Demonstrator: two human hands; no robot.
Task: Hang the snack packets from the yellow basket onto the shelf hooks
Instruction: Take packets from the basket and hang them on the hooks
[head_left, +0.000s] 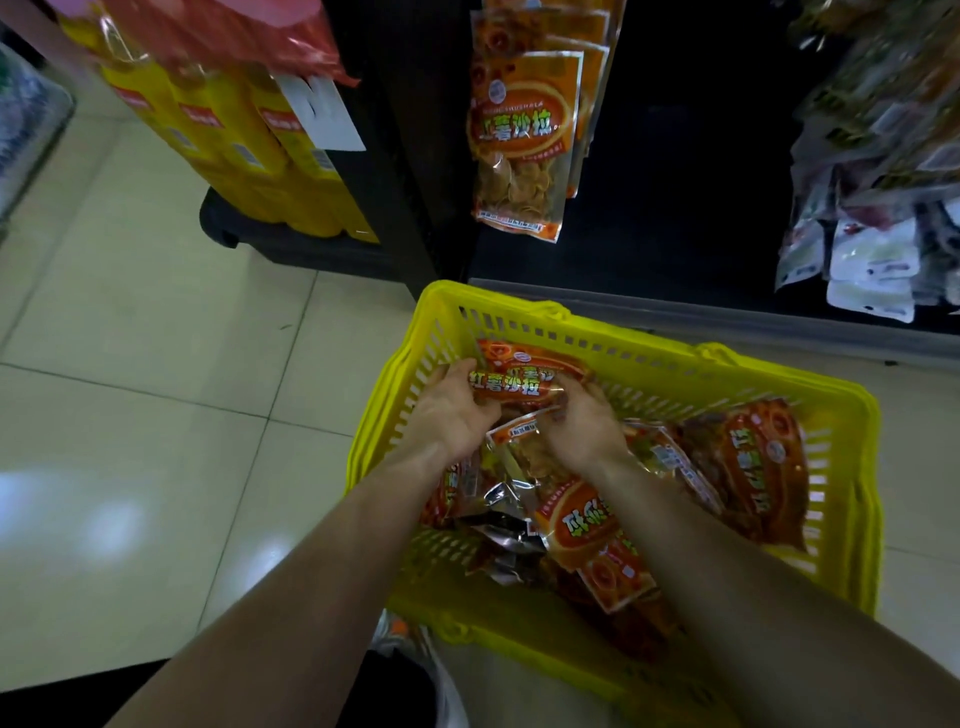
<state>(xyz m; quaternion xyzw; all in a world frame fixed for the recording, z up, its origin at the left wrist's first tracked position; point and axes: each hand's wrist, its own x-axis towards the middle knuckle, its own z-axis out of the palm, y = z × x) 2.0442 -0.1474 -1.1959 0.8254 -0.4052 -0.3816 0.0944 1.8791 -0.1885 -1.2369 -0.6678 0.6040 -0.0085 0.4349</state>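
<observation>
head view: both hands reach into the yellow basket (852, 467), left hand (452, 410) and right hand (584, 426) each curled around one orange snack packet (524, 382), beneath hung packets (519, 140).

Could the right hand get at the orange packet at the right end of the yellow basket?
Probably yes: the right-end packet lies uncovered in the open yellow basket, not far from the right hand. But that hand and the left hand both grip the held packet.

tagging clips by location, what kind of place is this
Most likely a small shop aisle: identical snack packets hang on a dark shelf, more fill a yellow basket, and yellow boxes stand stacked nearby.
</observation>
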